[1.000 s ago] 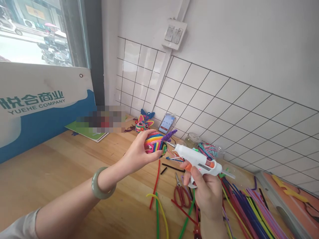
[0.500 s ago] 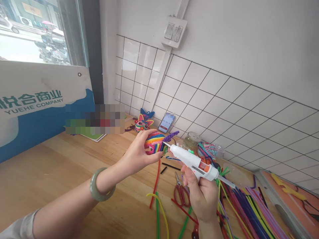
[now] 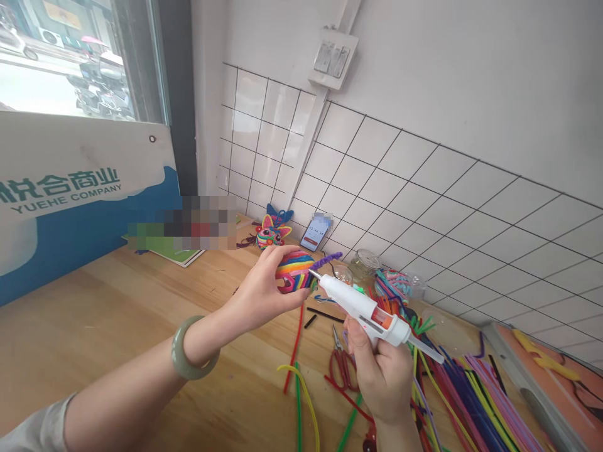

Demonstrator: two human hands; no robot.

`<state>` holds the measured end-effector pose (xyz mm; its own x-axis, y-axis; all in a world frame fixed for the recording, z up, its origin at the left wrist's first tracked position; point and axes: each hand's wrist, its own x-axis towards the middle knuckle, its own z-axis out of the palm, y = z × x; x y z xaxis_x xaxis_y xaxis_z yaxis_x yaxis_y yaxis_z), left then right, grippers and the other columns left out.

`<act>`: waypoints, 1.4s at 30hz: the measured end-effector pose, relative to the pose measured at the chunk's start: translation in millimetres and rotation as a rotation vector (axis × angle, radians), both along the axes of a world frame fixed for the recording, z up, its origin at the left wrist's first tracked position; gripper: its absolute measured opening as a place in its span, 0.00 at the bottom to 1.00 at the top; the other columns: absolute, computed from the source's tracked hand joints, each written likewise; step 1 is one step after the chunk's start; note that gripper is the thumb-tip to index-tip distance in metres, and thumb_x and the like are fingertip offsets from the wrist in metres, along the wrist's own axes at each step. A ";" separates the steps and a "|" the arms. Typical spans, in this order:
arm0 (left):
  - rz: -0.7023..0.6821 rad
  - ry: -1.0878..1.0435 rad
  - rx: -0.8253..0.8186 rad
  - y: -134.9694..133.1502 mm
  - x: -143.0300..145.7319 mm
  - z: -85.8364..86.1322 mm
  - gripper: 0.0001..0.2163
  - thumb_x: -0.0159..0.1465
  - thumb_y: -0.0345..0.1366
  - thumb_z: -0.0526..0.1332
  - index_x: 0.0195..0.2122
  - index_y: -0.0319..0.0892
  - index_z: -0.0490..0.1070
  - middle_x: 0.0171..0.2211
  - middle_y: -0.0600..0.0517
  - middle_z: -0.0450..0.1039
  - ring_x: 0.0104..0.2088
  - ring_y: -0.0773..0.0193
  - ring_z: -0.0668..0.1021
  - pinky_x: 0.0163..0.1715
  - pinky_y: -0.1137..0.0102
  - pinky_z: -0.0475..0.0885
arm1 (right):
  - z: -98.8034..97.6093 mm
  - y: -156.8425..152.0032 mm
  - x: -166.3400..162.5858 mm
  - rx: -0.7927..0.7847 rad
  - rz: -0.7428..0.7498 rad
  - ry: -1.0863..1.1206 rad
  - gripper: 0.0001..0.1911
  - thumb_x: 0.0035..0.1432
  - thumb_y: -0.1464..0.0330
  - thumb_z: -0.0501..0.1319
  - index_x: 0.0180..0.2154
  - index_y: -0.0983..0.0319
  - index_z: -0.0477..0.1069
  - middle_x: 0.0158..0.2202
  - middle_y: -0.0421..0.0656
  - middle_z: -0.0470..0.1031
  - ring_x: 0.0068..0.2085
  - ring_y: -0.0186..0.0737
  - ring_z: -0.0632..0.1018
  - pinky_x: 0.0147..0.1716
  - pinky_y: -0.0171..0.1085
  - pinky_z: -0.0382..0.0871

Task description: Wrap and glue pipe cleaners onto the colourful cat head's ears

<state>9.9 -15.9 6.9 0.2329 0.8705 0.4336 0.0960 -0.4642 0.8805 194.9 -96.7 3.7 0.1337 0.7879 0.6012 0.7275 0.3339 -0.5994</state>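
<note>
Between the thumb and fingers of my left hand (image 3: 264, 282) is a rainbow-striped ball made of pipe cleaners (image 3: 296, 267), held above the table. A twisted purple pipe cleaner (image 3: 327, 260) sticks out from its right side. My right hand (image 3: 381, 370) is wrapped round the grip of a white hot glue gun (image 3: 358, 304), with a clear glue stick (image 3: 426, 349) coming out of its back end. The metal nozzle points left and meets the ball's right side by the purple piece; whether it touches I cannot tell.
Red-handled scissors (image 3: 342, 364) and loose pipe cleaners lie below the hands. A colourful eared pipe-cleaner figure (image 3: 272, 233) and a phone (image 3: 316, 232) stand by the wall. A glass jar (image 3: 365, 263) is behind the glue gun. Bundled pipe cleaners (image 3: 475, 398) lie at right.
The ball and glue gun have shifted very slightly in view, along with the whole scene. Both hands keep the same hold, and the nozzle stays at the ball's right side.
</note>
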 end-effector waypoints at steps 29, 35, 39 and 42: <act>0.014 0.034 0.000 1.3 1.2 -1.1 0.25 0.51 0.36 0.63 0.51 0.48 0.60 0.49 0.47 0.60 0.47 0.58 0.70 0.34 0.70 0.76 | 2.4 1.0 -3.2 0.041 -0.024 -0.071 0.12 0.57 0.62 0.55 0.27 0.62 0.70 0.16 0.38 0.64 0.21 0.37 0.69 0.23 0.34 0.64; 0.021 0.035 0.003 1.7 2.1 -1.6 0.24 0.51 0.36 0.63 0.50 0.48 0.60 0.49 0.48 0.61 0.48 0.58 0.70 0.35 0.70 0.76 | 2.9 0.4 -3.5 0.057 -0.027 -0.091 0.11 0.57 0.62 0.55 0.30 0.63 0.70 0.18 0.39 0.66 0.21 0.36 0.68 0.24 0.34 0.65; 0.030 0.035 -0.007 2.2 2.1 -3.0 0.25 0.52 0.37 0.64 0.50 0.47 0.59 0.49 0.47 0.60 0.47 0.59 0.71 0.36 0.69 0.75 | 2.4 0.7 -2.8 0.052 -0.016 -0.109 0.11 0.57 0.63 0.55 0.35 0.63 0.71 0.18 0.39 0.65 0.21 0.36 0.68 0.25 0.34 0.65; 0.031 0.036 -0.002 2.5 1.9 -3.7 0.25 0.52 0.37 0.64 0.50 0.47 0.59 0.49 0.47 0.60 0.47 0.59 0.70 0.36 0.69 0.75 | 3.6 1.5 -3.2 0.045 -0.011 -0.104 0.11 0.57 0.63 0.55 0.35 0.63 0.71 0.16 0.38 0.63 0.20 0.36 0.67 0.23 0.34 0.64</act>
